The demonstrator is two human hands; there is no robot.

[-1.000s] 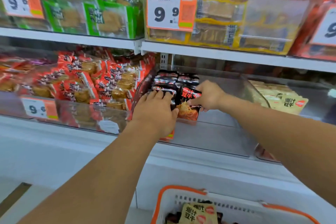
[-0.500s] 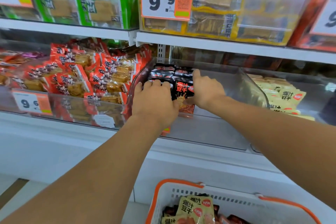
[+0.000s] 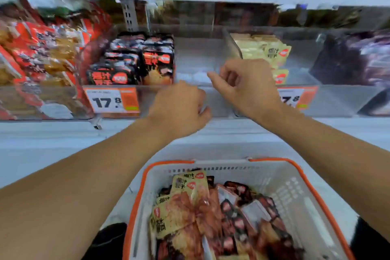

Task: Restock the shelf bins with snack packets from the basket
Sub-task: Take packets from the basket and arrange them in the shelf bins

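Your left hand [image 3: 179, 110] hung in front of the clear bin [image 3: 196, 57], its fingers curled under and holding nothing that showed; whether they touched the bin's front wall could not be told. Your right hand [image 3: 247, 86] was just beside it at 3 o'clock, fingers loosely bent, thumb pointing toward 9 o'clock, also empty. The two hands were near each other but apart.

The black packets [image 3: 135, 59] stood in rows in the bin's left half, at 10 o'clock from your left hand; the bin's right half showed bare floor. A price tag [image 3: 111, 100] reading 17.8 sat on the front wall below them. At 9 o'clock from that bin lay red packets [image 3: 42, 48]; at 3 o'clock, a bin of beige packets [image 3: 261, 50], then dark purple ones [image 3: 354, 57].

At 6 o'clock from your hands sat the basket [image 3: 291, 188], white with an orange rim, holding beige and dark packets [image 3: 202, 217] heaped together. The whole view was blurred.
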